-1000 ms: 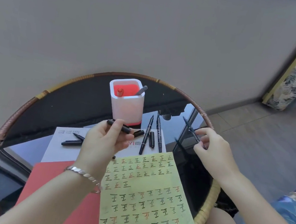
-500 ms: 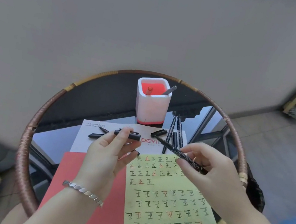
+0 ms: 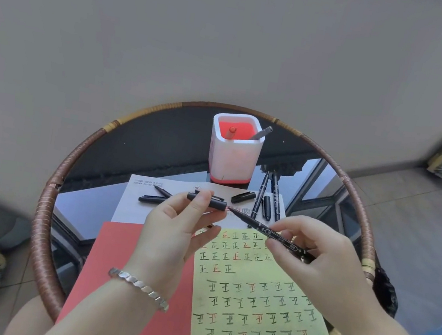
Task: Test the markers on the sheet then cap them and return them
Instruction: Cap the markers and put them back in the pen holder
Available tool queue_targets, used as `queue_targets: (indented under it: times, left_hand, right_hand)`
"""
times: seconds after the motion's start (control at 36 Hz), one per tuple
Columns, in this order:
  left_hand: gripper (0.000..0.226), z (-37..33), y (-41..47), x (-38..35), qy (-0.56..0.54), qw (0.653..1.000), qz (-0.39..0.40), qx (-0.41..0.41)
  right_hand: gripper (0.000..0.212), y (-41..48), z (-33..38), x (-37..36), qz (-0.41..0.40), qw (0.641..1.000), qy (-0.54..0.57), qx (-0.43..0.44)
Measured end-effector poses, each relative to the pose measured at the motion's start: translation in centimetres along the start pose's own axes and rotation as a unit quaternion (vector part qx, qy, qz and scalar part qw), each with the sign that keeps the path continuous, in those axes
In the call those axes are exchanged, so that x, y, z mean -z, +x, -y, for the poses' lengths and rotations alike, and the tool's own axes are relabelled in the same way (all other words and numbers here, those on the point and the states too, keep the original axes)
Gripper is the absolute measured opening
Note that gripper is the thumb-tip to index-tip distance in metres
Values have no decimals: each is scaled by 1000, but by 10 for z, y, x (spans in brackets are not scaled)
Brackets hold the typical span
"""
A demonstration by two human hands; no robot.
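Nearest, we see the yellow-green sheet (image 3: 264, 311) covered with rows of black and red test marks, lying at 5 o'clock on the round glass worktop (image 3: 118, 157), its left edge over a red sheet (image 3: 124, 267). Above them, our left hand (image 3: 176, 229), a silver bracelet (image 3: 138, 288) on its wrist, pinches a black cap (image 3: 207, 201) between thumb and fingers. Our right hand (image 3: 312, 255) grips a black marker (image 3: 270, 232) by its barrel, bare tip pointing toward 10 o'clock and almost touching the cap's open end; whether it has entered, we cannot tell. Beyond the hands lies a white printed paper (image 3: 136, 206). On it at 10 o'clock rest two dark pens (image 3: 152, 198); at 1 o'clock lie a loose cap (image 3: 243, 197), a second small cap (image 3: 266, 207) and two upright-lying markers (image 3: 267, 194). Farthest, at 12 o'clock, stands the white pen holder (image 3: 230, 163) with a red interior, holding a red marker (image 3: 231, 132) and a grey pen (image 3: 260, 133).
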State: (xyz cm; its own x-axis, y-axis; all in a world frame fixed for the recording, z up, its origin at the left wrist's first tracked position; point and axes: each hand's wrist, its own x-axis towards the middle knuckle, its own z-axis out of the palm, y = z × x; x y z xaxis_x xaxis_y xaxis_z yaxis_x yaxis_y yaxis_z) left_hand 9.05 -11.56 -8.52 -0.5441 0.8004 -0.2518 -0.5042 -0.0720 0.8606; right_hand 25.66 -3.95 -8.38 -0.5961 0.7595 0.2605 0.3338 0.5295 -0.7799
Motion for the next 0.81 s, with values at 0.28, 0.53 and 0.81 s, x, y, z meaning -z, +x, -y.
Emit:
queue_targets:
  times: [0.28, 0.53, 0.81]
  left_hand:
    - [8, 7, -7, -7, 105, 992, 19, -64]
    - [9, 12, -15, -19, 85, 988, 40, -125]
    - [13, 9, -12, -25, 85, 972, 75, -205]
  right_hand:
    - [10, -1, 2, 2, 7, 997, -55, 51]
    - [23, -4, 9, -2, -70, 983, -91, 145]
    - [23, 0, 26, 4, -78, 992, 94, 11]
